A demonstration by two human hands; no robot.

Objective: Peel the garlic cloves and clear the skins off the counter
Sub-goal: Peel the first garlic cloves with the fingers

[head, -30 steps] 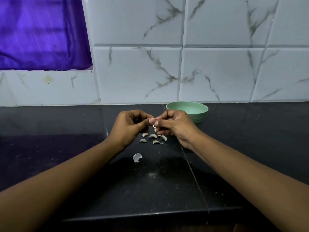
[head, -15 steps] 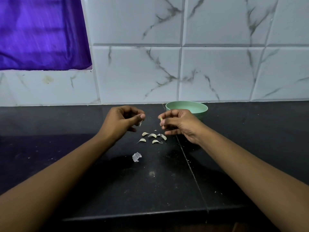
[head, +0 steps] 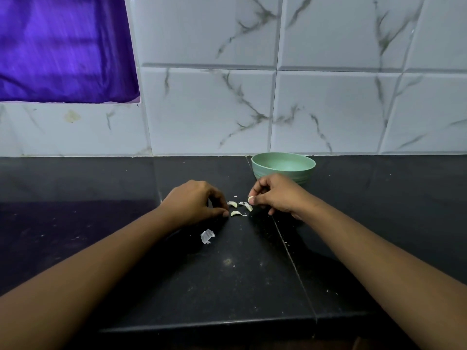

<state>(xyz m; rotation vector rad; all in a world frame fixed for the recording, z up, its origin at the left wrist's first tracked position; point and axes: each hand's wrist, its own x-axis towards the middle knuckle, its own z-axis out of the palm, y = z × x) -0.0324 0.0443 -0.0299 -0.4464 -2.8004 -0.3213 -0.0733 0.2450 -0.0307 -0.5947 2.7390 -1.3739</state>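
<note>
white marbled wall tiles [head: 328, 109] are backing a black counter [head: 227, 286], with a purple cloth [head: 63, 46] hanging at upper left. a pale green bowl [head: 260, 173] is sitting by the wall, just behind the right hand [head: 278, 195], which is pinching a pale garlic clove [head: 250, 199] between thumb and forefinger. the left hand [head: 194, 202] is curling fingertips-down onto the counter; whether it is gripping anything i cannot tell. small curved loose cloves [head: 235, 213] are lying between the hands, with a torn whitish skin scrap [head: 207, 236] lying nearer the camera.

Four garlic cloves [head: 235, 213] show, with one green bowl [head: 283, 164] and one large skin piece [head: 207, 236].
</note>
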